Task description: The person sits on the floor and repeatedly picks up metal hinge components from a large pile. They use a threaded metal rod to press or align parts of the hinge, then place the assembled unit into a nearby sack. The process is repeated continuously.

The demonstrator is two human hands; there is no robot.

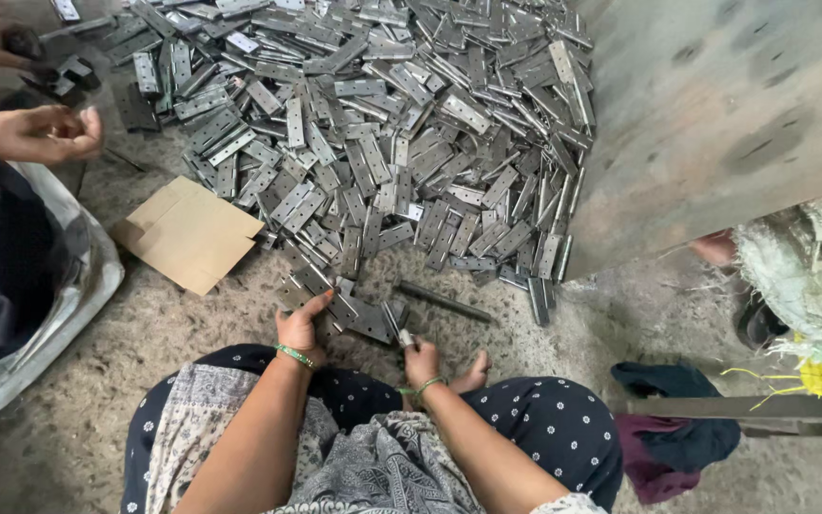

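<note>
My left hand point(301, 325) rests on a few grey metal hinge plates point(359, 314) lying on the floor in front of my knees, thumb stretched toward them. My right hand point(420, 360) is closed around a small metal piece point(405, 336) just right of those plates. A dark metal rod point(444, 301) lies on the floor just beyond my right hand. A big heap of metal hinges point(382, 133) spreads across the floor ahead of me.
Another person's hands point(35, 131) work at the far left beside a grey sack point(68, 305). A flat piece of cardboard point(187, 233) lies left of the heap. A large metal panel point(715, 114) stands at the right, with cloth point(673, 433) and a woven sack point(811, 276) below it.
</note>
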